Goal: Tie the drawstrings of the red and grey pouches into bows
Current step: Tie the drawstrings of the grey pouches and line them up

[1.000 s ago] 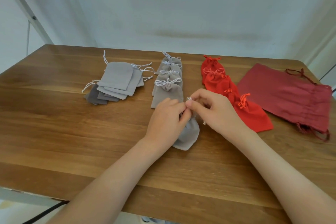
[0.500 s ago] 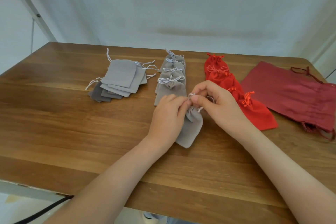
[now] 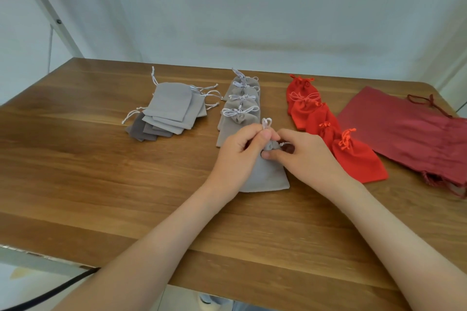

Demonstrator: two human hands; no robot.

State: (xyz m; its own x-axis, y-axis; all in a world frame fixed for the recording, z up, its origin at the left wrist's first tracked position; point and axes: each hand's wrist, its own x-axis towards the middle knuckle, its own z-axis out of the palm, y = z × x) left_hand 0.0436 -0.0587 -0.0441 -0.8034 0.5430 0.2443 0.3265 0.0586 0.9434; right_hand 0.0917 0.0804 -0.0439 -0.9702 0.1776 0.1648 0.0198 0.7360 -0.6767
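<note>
Near the table's middle lies the grey pouch, long axis running away from the person, neck at the far end. Left hand pinches a drawstring loop above that neck; right hand pinches the neck itself, both equally near.

Makeshift work corner: brown wooden plank table against a pale creased backdrop (cloth, seemingly), slanted white metal pole far left

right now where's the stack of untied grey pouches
In the head view, the stack of untied grey pouches lies left of centre on the table, toward its far edge, just left of the row of tied grey pouches.
</note>
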